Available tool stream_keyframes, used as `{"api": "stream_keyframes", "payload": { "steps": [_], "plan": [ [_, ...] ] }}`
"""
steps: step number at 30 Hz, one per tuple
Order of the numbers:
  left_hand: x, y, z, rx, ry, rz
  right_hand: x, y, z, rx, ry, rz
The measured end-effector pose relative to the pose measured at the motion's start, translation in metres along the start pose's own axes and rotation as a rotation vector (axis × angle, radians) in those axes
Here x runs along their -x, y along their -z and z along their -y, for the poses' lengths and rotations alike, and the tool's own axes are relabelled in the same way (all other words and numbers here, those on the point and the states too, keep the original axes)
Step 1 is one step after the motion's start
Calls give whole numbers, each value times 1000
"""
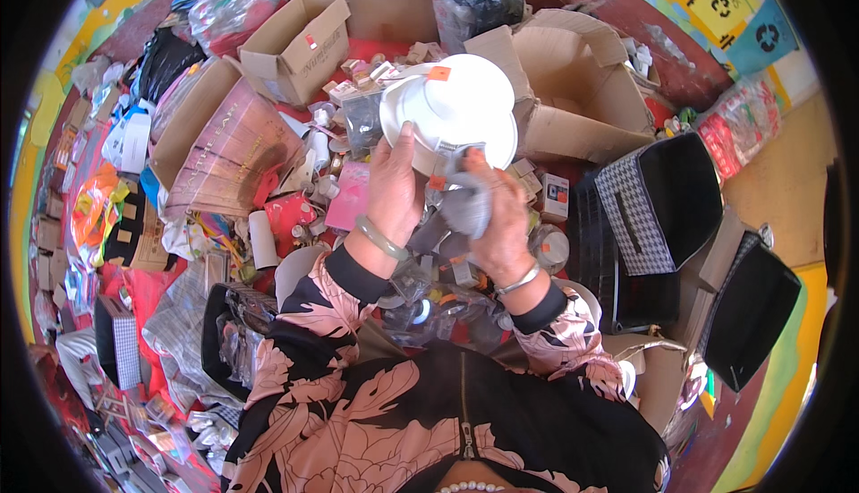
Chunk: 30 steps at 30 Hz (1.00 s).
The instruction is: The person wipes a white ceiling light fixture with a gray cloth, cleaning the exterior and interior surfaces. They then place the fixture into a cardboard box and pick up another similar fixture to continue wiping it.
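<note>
My left hand point(396, 191) is closed on the lower left edge of a glossy white dish-shaped piece point(465, 90), with the thumb lying over it. The piece has rounded, overlapping rims and an orange sticker near its top. Just below it, my right hand point(503, 211) is closed around a grey rounded thing point(467, 205), smeared by motion, so its kind does not show. Another orange patch shows between the hands. A clear plastic box point(363, 124) stands by the left fingers, and a pink flat box point(349, 196) lies beside my left wrist.
Open cardboard boxes stand ahead, one large one point(573, 90) at the right and a smaller one point(295, 50) at the left. Black-lined checked bins point(662, 202) sit at the right. Small cartons and plastic bags are heaped around my lap. A white roll point(261, 240) lies at the left.
</note>
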<state>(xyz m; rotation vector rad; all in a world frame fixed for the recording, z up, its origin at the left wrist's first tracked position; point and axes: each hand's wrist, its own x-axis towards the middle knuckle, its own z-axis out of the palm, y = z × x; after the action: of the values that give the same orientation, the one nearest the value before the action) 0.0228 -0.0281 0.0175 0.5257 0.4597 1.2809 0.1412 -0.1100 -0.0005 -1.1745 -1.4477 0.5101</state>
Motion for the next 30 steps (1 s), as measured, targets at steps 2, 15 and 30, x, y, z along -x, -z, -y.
{"api": "stream_keyframes", "payload": {
  "steps": [2, 15, 30],
  "plan": [
    [-2, 0, 0, -5, -2, -14, -1, 16, -16, -585, -186, -242],
    [-5, 26, 21, -404, -52, 66, -38, 81, 29, -1076, -163, -251],
    [22, 8, 16, -978, -379, 477, -18, 49, -23, -606, -322, -527]
  ]
}}
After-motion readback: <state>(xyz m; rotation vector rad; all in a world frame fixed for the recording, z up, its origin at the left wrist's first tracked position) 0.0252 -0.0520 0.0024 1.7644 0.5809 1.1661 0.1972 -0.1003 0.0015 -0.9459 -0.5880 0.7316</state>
